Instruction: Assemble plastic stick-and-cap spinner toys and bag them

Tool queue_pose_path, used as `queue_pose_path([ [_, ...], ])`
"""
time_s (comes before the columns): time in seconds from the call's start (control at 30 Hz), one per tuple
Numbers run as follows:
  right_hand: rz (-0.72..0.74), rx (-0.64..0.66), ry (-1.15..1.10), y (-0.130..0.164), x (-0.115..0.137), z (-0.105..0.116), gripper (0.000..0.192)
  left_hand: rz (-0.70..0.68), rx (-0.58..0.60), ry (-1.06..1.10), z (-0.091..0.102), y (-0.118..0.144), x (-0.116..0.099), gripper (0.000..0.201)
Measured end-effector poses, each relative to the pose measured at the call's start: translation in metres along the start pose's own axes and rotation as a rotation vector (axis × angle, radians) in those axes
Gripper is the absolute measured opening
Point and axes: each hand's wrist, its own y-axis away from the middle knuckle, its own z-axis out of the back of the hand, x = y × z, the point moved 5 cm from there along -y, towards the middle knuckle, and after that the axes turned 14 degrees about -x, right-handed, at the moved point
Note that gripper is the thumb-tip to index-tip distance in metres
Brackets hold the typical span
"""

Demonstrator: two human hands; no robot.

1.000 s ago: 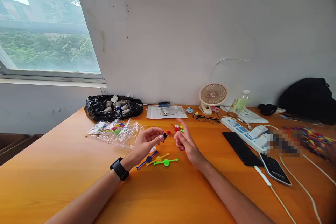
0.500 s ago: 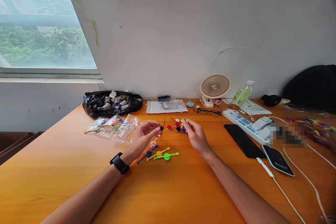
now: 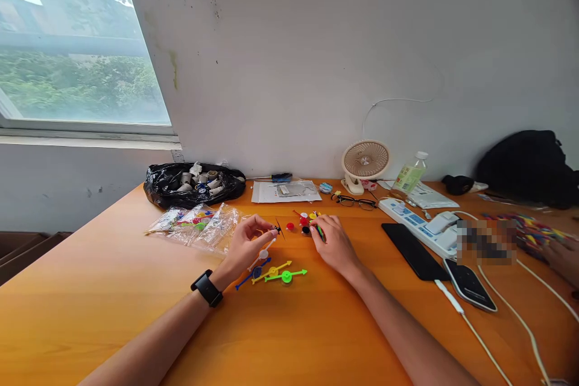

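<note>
My left hand [image 3: 244, 247] pinches a small black arrow spinner [image 3: 278, 230] between thumb and fingertips, just above the table. My right hand [image 3: 335, 244] is closed, its fingers curled down at a cluster of small pieces; a green bit shows at its fingertips, but what it grips is mostly hidden. Beside it lie a red round piece [image 3: 290, 227] and a black round piece [image 3: 306, 230]. Nearer to me, arrow spinners rest in a loose fan: white [image 3: 263, 254], blue [image 3: 257, 272], yellow [image 3: 272, 272] and green [image 3: 286, 277].
Clear plastic bags [image 3: 199, 226] with coloured parts lie left, before a black bag [image 3: 158, 187]. Behind are papers [image 3: 266, 192], glasses [image 3: 355, 201] and a fan [image 3: 365, 160]. At right are a power strip [image 3: 416, 223], phones [image 3: 411, 250], cables and another person's hand [image 3: 561, 256].
My right hand has turned palm-down and lowered over the cluster of pieces. My left hand still holds the black spinner, now tilted. Another person's hand has appeared at the right edge.
</note>
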Motion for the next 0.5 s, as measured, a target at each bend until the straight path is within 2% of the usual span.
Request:
queue_pose_path([
  [0.5, 0.019, 0.038, 0.036, 0.0022, 0.0043, -0.0009, 0.028, -0.06, 0.021, -0.035, -0.0003, 0.0, 0.0032, 0.025],
])
